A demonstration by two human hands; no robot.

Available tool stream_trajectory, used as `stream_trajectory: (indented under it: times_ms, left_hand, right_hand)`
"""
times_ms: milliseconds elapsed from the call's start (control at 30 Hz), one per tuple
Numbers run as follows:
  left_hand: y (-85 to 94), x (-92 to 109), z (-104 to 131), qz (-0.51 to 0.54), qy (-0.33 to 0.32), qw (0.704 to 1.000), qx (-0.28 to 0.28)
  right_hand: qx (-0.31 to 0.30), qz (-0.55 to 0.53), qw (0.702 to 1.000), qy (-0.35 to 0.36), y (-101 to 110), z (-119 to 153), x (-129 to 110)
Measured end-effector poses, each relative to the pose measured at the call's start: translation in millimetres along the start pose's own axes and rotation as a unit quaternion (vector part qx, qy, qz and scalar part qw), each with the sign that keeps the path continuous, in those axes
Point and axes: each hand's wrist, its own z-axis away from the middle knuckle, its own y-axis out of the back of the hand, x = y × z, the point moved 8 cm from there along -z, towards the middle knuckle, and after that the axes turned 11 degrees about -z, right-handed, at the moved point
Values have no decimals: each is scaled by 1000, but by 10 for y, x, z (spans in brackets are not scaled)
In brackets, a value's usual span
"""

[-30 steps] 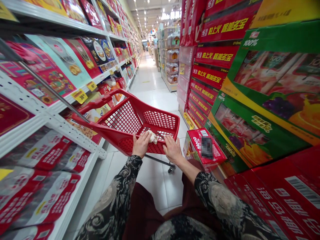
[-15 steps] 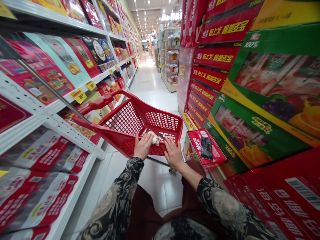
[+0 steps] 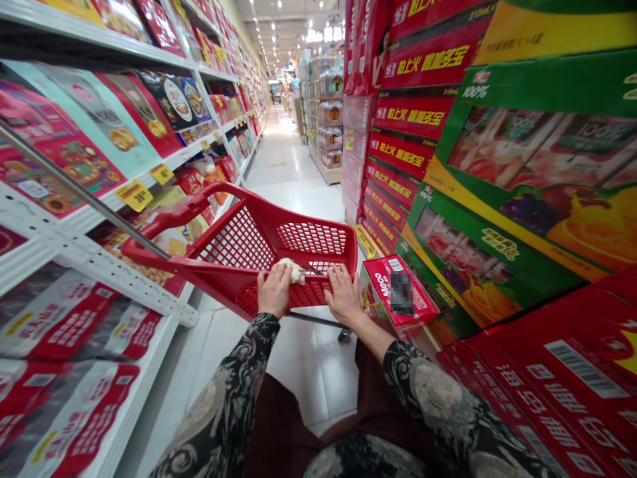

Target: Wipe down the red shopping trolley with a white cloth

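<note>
A red plastic basket cart [image 3: 313, 242] with a long metal pole stands in front of me, its mesh walls seen from above. My left hand [image 3: 275, 289] is at its near rim, fingers closed on a white cloth [image 3: 294, 271] that hangs over the rim. My right hand [image 3: 343, 295] rests on the same rim further right, its fingers curled over the edge. Some thin dark item lies by the rim between the hands, too small to make out.
Shelves of packaged snacks [image 3: 132, 126] line the left. Stacked red drink cartons [image 3: 408, 116] and green juice boxes [image 3: 497, 245] rise on the right. A blurred phone [image 3: 402, 292] lies on a red box [image 3: 421, 312]. The tiled aisle [image 3: 283, 162] runs ahead.
The whole view has shifted slightly, so the cart, hands and stacked boxes sit further left. Both hands stay at the rim, the left one still on the cloth.
</note>
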Motion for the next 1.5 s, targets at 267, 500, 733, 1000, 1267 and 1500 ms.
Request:
stream_trajectory:
  times_ms: [267,500,733,1000,1267,1500]
  left_hand:
    - [53,-313,-48,-19,8,1000,-15]
    - [30,-334,-7,-44,37,998,-1]
    - [155,-594,16,-67,11,998,-14]
    - [203,-555,-94,-56,24,998,-33]
    - [404,-671,-19,-69,-16,997,1]
    - [667,-993,209,-101,30,993,49]
  right_hand:
    - [2,11,1000,19,76,-73,115]
    - [-2,26,999,41,-50,-93,-148]
    - [-20,44,993,107,-81,-57,-201]
    - [-6,64,995,70,-51,-216,-23]
    - [27,79,996,7,23,-286,169]
    - [18,43,998,32,-54,-264,-141]
